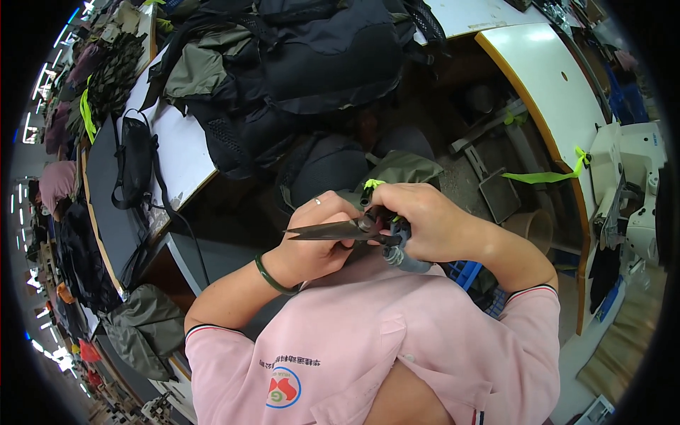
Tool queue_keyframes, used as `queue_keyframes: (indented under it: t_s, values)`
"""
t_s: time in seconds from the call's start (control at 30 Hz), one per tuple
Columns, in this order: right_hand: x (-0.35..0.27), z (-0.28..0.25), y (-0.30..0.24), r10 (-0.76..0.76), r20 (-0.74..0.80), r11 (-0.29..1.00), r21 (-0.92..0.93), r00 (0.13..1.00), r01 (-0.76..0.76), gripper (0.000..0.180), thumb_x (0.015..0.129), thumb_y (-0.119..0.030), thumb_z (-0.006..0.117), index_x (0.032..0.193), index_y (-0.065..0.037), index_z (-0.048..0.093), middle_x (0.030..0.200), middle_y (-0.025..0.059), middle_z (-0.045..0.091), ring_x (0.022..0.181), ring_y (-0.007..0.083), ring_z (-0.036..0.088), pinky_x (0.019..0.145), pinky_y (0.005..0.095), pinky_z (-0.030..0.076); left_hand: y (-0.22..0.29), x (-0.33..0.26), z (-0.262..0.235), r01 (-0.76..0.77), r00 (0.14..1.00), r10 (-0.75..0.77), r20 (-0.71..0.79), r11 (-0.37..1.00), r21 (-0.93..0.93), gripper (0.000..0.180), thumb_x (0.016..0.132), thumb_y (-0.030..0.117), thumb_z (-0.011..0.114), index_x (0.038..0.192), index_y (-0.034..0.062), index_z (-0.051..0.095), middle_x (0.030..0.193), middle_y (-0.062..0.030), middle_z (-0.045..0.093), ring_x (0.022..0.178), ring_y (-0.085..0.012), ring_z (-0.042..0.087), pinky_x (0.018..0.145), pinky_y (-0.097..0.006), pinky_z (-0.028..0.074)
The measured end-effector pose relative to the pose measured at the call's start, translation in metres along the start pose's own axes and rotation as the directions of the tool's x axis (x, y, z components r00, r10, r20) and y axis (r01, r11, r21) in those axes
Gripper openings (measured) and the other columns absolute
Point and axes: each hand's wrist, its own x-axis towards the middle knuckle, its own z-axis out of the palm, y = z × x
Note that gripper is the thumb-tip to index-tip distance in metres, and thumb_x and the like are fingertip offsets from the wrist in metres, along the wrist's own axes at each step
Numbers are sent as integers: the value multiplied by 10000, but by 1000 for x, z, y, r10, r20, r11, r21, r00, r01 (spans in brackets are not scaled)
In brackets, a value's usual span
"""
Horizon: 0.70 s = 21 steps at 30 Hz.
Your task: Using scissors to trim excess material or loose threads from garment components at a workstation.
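Note:
My right hand is wrapped round the handles of a pair of scissors. The handles are padded with grey-blue wrapping, and the dark blades point left across the fingers of my left hand. That hand is closed, its fingers curled inward behind the blades; what it pinches is hidden. Between the two hands a small dark piece with a neon yellow-green end sticks up. Olive fabric lies just beyond, over my lap.
A large black and olive backpack covers the white table ahead. A black pouch with straps lies at the left. At the right stand a white sewing machine and a table edge with a neon strip. A blue basket sits beside me.

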Motion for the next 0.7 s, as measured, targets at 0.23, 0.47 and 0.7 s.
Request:
queue_keyframes:
  t_s: [0.23, 0.47, 0.7]
  values:
    - [-12, 4, 8, -40, -100, 997, 56, 994, 46, 266, 738, 44, 715, 959, -1, 574, 857, 119, 653, 750, 254, 657, 675, 343, 510, -7, -5, 2, 126, 991, -130, -20, 985, -121, 309, 594, -78, 704, 838, 86, 610, 852, -63, 583, 754, -261, 606, 642, -344, 484]
    - [-33, -19, 18, 101, -197, 994, 71, 975, -89, 310, 765, -126, 833, 902, -19, 577, 775, 94, 608, 682, 180, 592, 627, 295, 479, -9, -8, -4, 32, 999, -33, -15, 999, -42, 325, 594, -144, 672, 841, 65, 637, 924, -108, 636, 759, -233, 614, 636, -298, 484]
    - [-55, -57, 25, -89, -164, 842, -539, 982, -14, 406, 643, -263, 874, 834, -32, 600, 743, 95, 592, 676, 297, 608, 589, 372, 487, -11, -12, -5, 8, 999, -7, -47, 1000, 30, 316, 552, -100, 700, 805, 82, 646, 892, -75, 626, 742, -241, 603, 605, -319, 480]
